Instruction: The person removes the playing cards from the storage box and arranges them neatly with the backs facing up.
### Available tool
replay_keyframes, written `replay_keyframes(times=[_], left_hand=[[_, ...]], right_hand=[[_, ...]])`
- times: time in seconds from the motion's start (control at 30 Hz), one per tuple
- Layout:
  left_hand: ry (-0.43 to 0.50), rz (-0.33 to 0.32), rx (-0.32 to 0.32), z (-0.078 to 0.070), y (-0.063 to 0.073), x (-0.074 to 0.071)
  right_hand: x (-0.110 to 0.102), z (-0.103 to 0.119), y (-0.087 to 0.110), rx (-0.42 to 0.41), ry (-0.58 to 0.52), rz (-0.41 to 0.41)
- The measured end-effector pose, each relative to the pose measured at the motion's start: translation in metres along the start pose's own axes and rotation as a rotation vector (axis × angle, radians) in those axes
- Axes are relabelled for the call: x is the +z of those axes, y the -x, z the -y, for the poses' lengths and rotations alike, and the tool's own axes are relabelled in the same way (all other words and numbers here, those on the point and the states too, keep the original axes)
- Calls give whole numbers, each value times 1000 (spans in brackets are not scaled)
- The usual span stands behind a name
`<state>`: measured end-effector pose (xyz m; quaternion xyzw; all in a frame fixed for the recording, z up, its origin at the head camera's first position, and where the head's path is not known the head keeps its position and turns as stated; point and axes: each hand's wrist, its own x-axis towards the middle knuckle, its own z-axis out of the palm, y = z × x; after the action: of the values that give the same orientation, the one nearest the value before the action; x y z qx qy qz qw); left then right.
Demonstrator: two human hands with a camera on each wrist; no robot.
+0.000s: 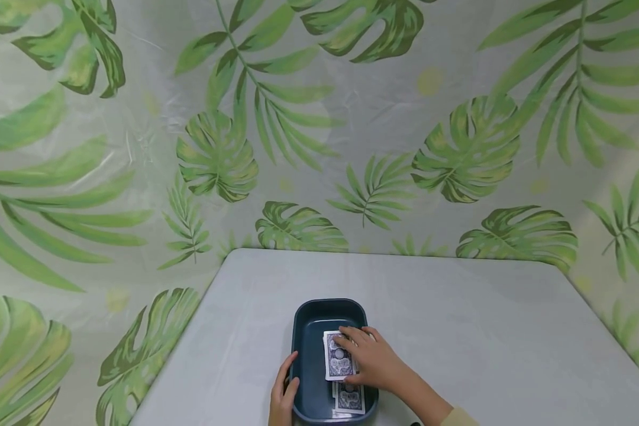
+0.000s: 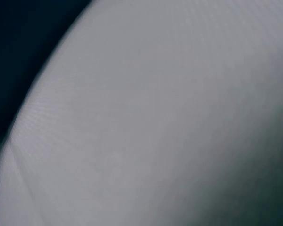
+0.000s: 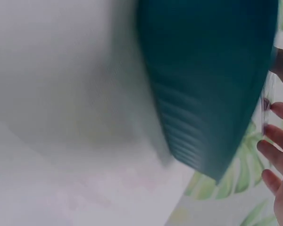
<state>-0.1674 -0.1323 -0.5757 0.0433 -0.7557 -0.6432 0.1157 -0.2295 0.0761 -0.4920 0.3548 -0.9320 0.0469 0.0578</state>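
Note:
A dark teal tray (image 1: 310,331) stands on the white table, its inside visible in the head view. My right hand (image 1: 375,361) reaches over its right side and grips a stack of playing cards (image 1: 336,358), backs up, between thumb and fingers. The right wrist view shows the cards' (image 3: 267,103) thin edge at the fingertips, past the tray's outer wall (image 3: 203,94). More playing cards (image 1: 350,399) lie below in the near right part of the tray. My left hand (image 1: 283,393) touches the tray's left side with extended fingers; the left wrist view does not show it.
The white table (image 1: 458,319) spreads out on both sides of the tray and behind it. A leaf-patterned sheet (image 1: 373,130) hangs behind the table. A small dark object (image 1: 415,423) shows at the bottom edge, too cut off to identify.

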Motion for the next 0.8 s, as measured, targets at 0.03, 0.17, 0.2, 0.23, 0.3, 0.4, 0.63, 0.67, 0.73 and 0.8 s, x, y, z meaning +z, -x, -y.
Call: replay_keyframes(times=[0.03,0.17,0.2,0.23,0.3,0.4,0.63,0.67,0.73,0.8], left_hand=[[-1,-2,-1,0,0,0],[-15,-11,-5,1,0,0],[-19,-15,-1,1,0,1],[-28,-20,-4,1,0,1],[-45,-28,-14,2,-1,1],[-49,-38,-30,2,-2,2],[-26,-30,-46,0,-2,3],[-32,-31,-43,0,-2,3],[-40,-33,-37,1,-2,3],[-40,-36,-35,1,-2,3]], right_hand=[[-3,-2,1,-1,-5,-10],[-12,-10,7,-5,-15,-65],[-14,-13,8,-1,-21,-73],[-16,-15,10,7,-33,-84],[-18,-20,13,31,-36,-96],[-20,-27,18,77,-44,-102],[-21,-46,34,178,-60,-104],[-20,-48,36,187,-69,-108],[-19,-53,40,202,-87,-118],[-17,-58,44,212,-91,-128]])
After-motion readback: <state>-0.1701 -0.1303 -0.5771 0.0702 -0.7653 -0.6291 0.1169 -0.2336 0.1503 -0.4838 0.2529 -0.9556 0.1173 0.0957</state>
